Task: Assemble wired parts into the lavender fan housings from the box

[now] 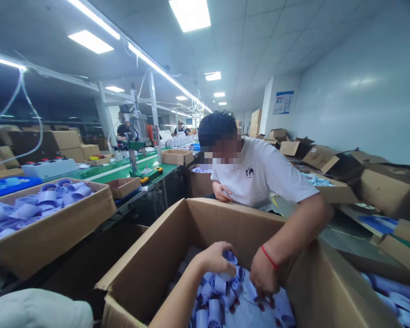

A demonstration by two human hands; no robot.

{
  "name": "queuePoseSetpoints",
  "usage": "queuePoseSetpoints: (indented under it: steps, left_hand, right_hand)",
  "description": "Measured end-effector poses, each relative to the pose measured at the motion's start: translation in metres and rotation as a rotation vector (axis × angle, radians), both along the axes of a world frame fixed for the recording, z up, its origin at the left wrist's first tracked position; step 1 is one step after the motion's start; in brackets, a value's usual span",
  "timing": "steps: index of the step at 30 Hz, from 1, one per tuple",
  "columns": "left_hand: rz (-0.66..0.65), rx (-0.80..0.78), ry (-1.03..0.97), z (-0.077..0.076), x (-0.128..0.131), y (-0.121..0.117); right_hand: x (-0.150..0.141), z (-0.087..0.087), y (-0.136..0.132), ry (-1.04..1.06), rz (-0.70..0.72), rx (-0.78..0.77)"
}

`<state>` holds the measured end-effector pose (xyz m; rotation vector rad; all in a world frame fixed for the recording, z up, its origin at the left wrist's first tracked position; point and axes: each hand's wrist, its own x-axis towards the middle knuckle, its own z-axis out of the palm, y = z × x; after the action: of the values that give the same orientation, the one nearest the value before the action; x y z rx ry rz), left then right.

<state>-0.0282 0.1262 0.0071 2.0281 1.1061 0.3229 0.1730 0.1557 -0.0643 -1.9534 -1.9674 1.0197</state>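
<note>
My left hand [217, 260] reaches into a big cardboard box [140, 262], its fingers curled round a short pale-purple plastic cylinder [230, 257] whose open end shows inner ribs. Under it lie several more purple cylinders [214, 312], loosely heaped beside a pale sheet-like surface [248, 296]. A co-worker's hand [264, 271], with a red cord at the wrist, reaches down into the same box just right of mine; what its fingers touch is partly hidden. My right hand does not show.
The co-worker [256, 168] leans over the box's far side. At left, a carton [54, 237] full of purple cylinders stands by a green conveyor bench [123, 171] with a press machine [138, 127]. More cartons [321, 157] line the right, and purple parts [399, 298] lie lower right.
</note>
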Motion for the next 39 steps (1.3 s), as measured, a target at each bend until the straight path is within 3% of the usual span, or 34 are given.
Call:
queuePoseSetpoints:
  steps: [3, 8, 10, 14, 18, 28, 39]
  left_hand:
    - [-0.001, -0.038, 0.014, -0.005, -0.004, 0.005]
    - [-0.006, -0.027, -0.004, -0.007, -0.009, 0.006]
    - [-0.002, 0.000, -0.027, -0.006, -0.012, 0.005]
    - [-0.094, -0.022, -0.090, -0.006, -0.014, -0.001]
    - [-0.196, -0.081, -0.129, -0.007, -0.007, -0.011]
    - [-0.288, -0.103, -0.238, 0.001, -0.002, -0.018]
    - [-0.366, -0.020, -0.168, -0.017, 0.010, -0.020]
  right_hand:
    - [0.005, 0.021, -0.015, 0.048, -0.007, -0.070]
    - [-0.041, 0.008, -0.081, 0.202, 0.016, 0.009]
    - [-0.056, 0.010, -0.095, 0.285, 0.025, 0.102]
    - [-0.051, 0.037, -0.095, 0.450, -0.002, 0.354]
    - [-0.035, 0.056, -0.096, 0.545, -0.065, 0.497]
    - [-0.032, 0.056, -0.100, 0.629, -0.142, 0.614]
    - [-0.037, 0.060, -0.108, 0.520, -0.054, 0.669]
